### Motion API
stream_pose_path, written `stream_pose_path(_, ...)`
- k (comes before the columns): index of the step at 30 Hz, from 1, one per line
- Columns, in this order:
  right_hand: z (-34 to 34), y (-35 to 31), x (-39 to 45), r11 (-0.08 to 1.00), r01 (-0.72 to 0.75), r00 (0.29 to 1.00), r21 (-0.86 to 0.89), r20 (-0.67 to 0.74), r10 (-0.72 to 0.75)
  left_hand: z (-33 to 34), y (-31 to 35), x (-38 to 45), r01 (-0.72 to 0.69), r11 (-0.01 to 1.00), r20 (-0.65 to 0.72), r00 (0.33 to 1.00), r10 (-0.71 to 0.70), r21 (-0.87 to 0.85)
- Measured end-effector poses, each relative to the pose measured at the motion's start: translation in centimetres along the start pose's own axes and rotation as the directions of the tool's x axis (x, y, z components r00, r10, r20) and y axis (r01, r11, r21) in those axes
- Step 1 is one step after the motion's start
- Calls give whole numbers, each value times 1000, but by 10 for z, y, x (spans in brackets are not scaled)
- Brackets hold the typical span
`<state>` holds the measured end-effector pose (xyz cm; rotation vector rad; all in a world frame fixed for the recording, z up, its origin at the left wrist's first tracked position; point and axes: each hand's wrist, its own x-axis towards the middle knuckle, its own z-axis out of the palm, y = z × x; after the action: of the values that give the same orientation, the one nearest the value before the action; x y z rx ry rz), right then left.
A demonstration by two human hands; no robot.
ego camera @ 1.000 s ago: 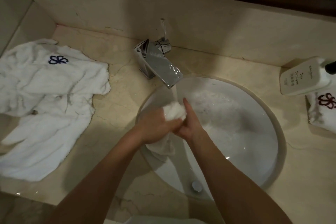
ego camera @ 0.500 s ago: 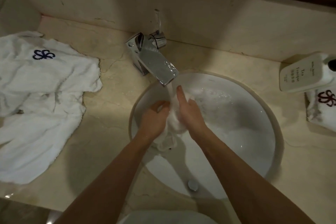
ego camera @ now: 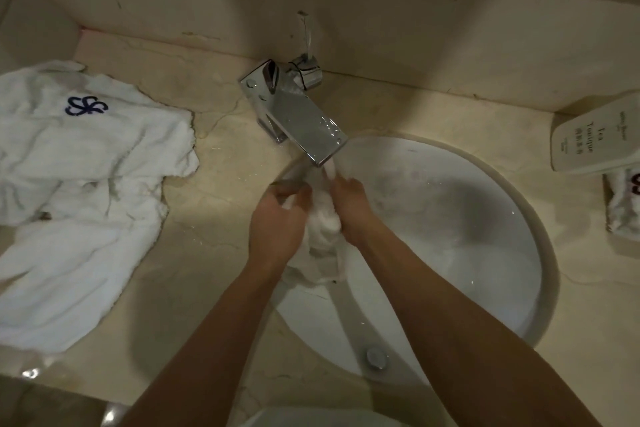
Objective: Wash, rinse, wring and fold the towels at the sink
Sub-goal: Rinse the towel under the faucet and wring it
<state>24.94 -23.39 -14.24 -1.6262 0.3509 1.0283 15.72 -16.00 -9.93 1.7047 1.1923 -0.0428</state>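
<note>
now both hands, the left hand (ego camera: pixel 275 222) and the right hand (ego camera: pixel 349 206), squeeze a small wet white towel (ego camera: pixel 323 222) between them under the shiny metal tap (ego camera: pixel 298 118), over the round white sink (ego camera: pixel 485 253).

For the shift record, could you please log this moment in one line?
stage: washing | left hand and right hand: gripping small towel | faucet: running | place: sink
</note>
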Motion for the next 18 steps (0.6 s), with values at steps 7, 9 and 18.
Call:
stream_pose_path(7,-6,30,5,815,340,938,-469,104,-331,20,-10,-2,121,993,-41,992,-121,-10)
stream_pose_path(9,2,51,27,767,347,934,-540,121,-337,25,-10,-2,130,990,-28,991,-129,46)
stream_pose_path(18,9,46,59,797,92,980,-597,-86,-178,33,-14,0,52,998,-15,999,-51,35)
